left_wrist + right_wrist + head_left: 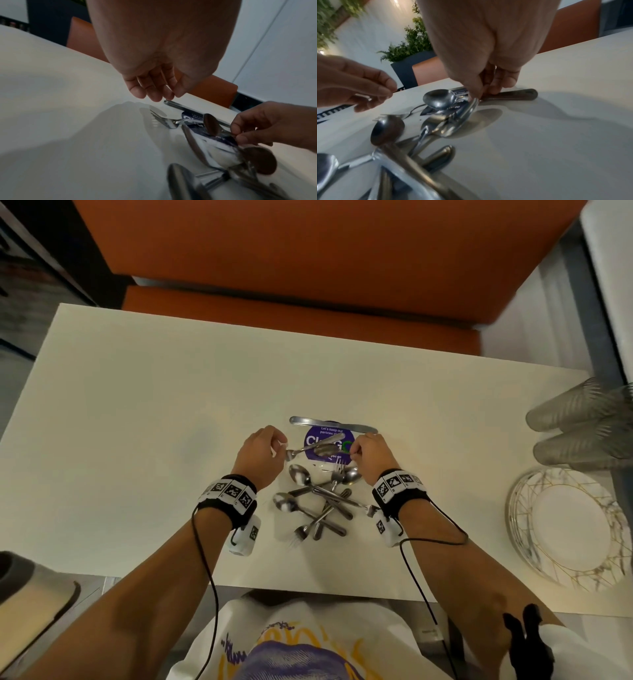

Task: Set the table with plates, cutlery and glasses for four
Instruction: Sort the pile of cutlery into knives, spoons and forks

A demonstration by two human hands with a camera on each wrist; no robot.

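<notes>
Near the table's (137, 412) middle, toward its near edge: a tangled cutlery pile (318, 505) of spoons and forks. Just beyond the pile, a round purple sticker (313, 436) stuck to the tabletop, reading "Let's keep our pantries…" in small white letters, larger letters "Cl…G" half covered, "you go" at the bottom. A knife (332, 424) lying flat along the sticker's far rim. Left hand (258, 455) hovering above a fork (308, 447) laid across the sticker, fingers loosely curled, thumb tip meeting forefinger, nothing visibly held. Right hand (368, 455) pinching a spoon (325, 450) by its handle between thumb and forefinger, bowl raised over the sticker. At the table's right edge, stacked plates (561, 529) with gold-line rims; beyond them, ribbed clear glasses (579, 426), blurred.
</notes>
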